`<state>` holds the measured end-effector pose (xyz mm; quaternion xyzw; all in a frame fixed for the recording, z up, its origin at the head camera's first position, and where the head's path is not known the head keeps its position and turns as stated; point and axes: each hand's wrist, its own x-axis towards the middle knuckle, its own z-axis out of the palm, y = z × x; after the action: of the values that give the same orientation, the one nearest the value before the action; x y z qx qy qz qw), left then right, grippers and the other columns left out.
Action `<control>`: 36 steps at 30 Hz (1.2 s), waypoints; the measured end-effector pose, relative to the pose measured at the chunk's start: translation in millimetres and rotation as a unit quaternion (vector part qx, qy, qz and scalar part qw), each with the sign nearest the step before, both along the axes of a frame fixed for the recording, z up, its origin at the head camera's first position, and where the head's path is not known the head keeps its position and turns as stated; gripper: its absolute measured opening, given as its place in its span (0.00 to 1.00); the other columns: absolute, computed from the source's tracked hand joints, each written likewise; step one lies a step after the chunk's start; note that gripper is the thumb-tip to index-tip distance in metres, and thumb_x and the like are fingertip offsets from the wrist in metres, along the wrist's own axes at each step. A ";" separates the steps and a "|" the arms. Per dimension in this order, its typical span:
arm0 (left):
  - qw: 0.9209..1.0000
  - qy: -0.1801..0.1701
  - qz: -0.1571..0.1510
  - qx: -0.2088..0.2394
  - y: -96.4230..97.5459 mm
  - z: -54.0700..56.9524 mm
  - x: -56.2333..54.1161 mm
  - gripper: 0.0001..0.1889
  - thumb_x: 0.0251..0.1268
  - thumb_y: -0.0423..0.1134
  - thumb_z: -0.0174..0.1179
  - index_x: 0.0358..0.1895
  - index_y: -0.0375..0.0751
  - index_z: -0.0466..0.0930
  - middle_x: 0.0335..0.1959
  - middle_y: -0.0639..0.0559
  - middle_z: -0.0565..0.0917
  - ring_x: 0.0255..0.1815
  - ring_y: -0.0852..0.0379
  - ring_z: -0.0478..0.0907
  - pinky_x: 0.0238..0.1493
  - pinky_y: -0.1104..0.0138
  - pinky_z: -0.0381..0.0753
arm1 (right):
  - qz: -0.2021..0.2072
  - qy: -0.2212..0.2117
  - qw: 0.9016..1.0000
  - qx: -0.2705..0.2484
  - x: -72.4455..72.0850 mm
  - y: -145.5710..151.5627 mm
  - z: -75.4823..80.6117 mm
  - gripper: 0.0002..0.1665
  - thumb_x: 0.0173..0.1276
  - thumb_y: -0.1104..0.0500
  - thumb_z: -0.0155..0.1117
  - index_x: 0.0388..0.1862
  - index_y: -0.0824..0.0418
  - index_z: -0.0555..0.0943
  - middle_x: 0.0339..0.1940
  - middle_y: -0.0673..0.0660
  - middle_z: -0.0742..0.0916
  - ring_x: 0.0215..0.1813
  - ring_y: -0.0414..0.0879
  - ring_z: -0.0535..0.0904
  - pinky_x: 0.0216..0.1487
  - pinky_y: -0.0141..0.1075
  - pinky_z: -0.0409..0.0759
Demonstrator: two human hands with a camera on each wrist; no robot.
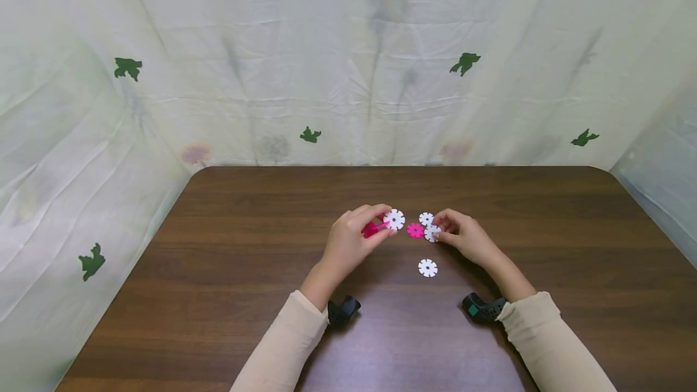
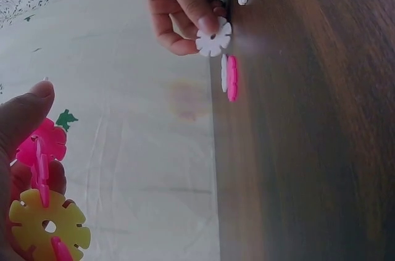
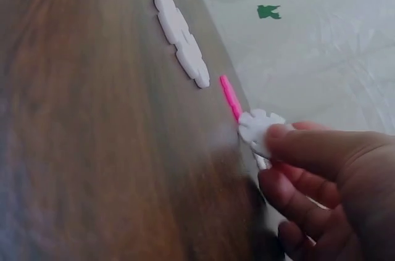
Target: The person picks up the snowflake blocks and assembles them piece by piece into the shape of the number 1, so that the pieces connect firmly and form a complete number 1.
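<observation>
My left hand (image 1: 348, 238) grips a joined piece of notched plastic snowflake discs. A white disc (image 1: 397, 225) faces up at its fingertips, with pink discs (image 1: 370, 230) behind it. The left wrist view also shows a yellow disc (image 2: 28, 215) slotted onto that piece below the pink ones. Between thumb and fingers, my right hand (image 1: 469, 239) pinches a single white disc (image 3: 253, 128), held tilted up close over the table. Just left of it lies a loose pink disc (image 1: 415, 230), and a loose white disc (image 1: 426, 218) lies right behind.
Another white disc (image 1: 428, 268) lies flat on the brown wooden table (image 1: 245, 295), nearer to me than the others. Behind the table's far edge hangs a pale curtain (image 1: 327, 77) with green leaf-like patches. Both wrists wear black camera mounts (image 1: 343, 311).
</observation>
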<state>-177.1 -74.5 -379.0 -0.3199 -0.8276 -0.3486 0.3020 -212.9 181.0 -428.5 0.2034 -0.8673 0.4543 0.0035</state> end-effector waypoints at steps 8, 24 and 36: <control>1.000 -0.006 0.001 -0.004 0.2 -0.2 0.1 0.19 0.43 0.39 0.72 0.42 0.41 0.81 0.30 0.55 0.81 0.28 0.64 0.72 0.29 0.71 0.70 | -0.014 -0.020 0.999 -0.047 2.7 -2.2 12.2 0.10 0.58 0.64 0.64 0.38 0.66 0.76 0.27 0.57 0.78 0.29 0.45 0.73 0.28 0.30 0.71; 1.000 -0.015 -0.008 -0.005 1.3 -1.7 0.7 0.19 0.42 0.38 0.72 0.42 0.41 0.81 0.31 0.55 0.81 0.29 0.62 0.74 0.30 0.71 0.71 | 0.010 0.024 0.995 -0.097 19.2 -14.4 50.8 0.09 0.57 0.67 0.64 0.36 0.67 0.76 0.27 0.57 0.80 0.27 0.46 0.75 0.27 0.32 0.74; 0.999 -0.028 -0.019 -0.023 3.9 -1.4 2.8 0.18 0.44 0.39 0.71 0.42 0.42 0.81 0.32 0.56 0.81 0.26 0.64 0.72 0.29 0.71 0.70 | 0.043 0.048 0.990 -0.126 42.1 -32.1 80.8 0.08 0.55 0.75 0.61 0.34 0.71 0.76 0.31 0.61 0.80 0.32 0.44 0.75 0.31 0.30 0.75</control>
<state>-174.2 -70.6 -380.5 -0.3326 -0.8371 -0.3446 0.2643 -170.8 149.0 -347.7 0.2605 -0.7924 0.5492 0.0511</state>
